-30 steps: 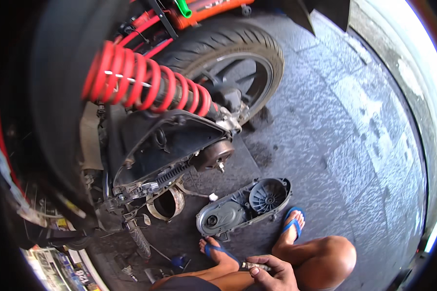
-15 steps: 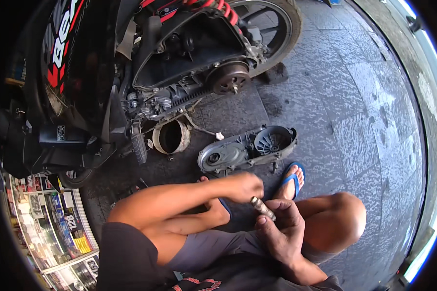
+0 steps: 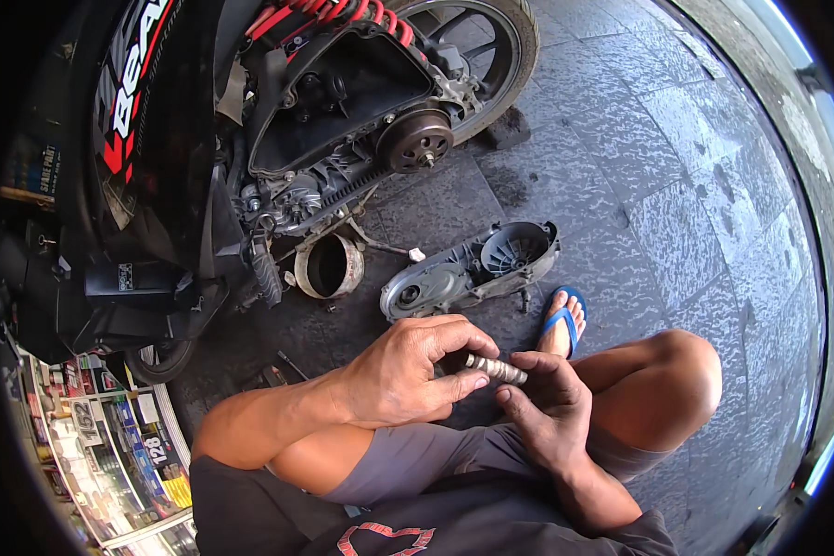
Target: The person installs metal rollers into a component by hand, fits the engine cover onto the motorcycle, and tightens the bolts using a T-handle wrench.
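A short, ribbed metal shaft [image 3: 498, 369], dull and stained, is held nearly level between my two hands above my lap. My left hand [image 3: 417, 366] is closed on its left end, index finger above and thumb below. My right hand [image 3: 551, 408] pinches the right end between thumb and fingers. The fingertips of both hands look dark with grime. Beyond them on the floor lies a grey metal engine side cover [image 3: 468, 278], its hollow side facing up.
A scooter [image 3: 278, 139] stands at the far left with its belt, round clutch drum [image 3: 415, 142] and rear wheel [image 3: 519, 56] exposed. Below it sits a whitish metal ring-shaped tub [image 3: 350, 264]. A display shelf [image 3: 111, 445] is at left. My sandalled foot [image 3: 562, 324] rests beside the cover.
My left hand, blurred and off the shaft before, has come onto its left end. The shaft has turned from a steeper tilt to nearly level. The view has shifted slightly.
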Demonstrator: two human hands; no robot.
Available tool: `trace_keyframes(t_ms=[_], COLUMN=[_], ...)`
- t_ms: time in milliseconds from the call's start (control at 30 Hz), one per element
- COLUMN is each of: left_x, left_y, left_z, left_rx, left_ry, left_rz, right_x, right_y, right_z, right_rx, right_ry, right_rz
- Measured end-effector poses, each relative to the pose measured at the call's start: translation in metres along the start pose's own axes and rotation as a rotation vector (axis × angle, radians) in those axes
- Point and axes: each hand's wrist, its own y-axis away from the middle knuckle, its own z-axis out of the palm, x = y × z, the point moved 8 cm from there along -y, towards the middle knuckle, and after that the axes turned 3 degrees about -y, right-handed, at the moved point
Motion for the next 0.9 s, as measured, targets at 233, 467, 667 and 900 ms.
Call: trace_keyframes(t_ms=[233, 467, 667, 900], left_x=[-0.039, -0.046, -0.047, -0.047], left_y=[0.019, 0.028, 0.03, 0.03], left_z=[0.015, 0.012, 0.015, 0.017], left_rx=[0.029, 0.046, 0.02, -0.035], left_ry=[0.554, 0.587, 0.576, 0.402], left_rz=[-0.452, -0.529, -0.529, -0.495], right_x=[-0.001, -0.022, -0.032, -0.027], right_y=[0.002, -0.002, -0.005, -0.006], right_z=[-0.004, 0.011, 0.021, 0.024], right_rx=[0.07, -0.021, -0.064, -0.134], right_ry=[0.242, 0.595, 0.669, 0.687], right_rz=[-0.171, -0.499, -0.516, -0.448])
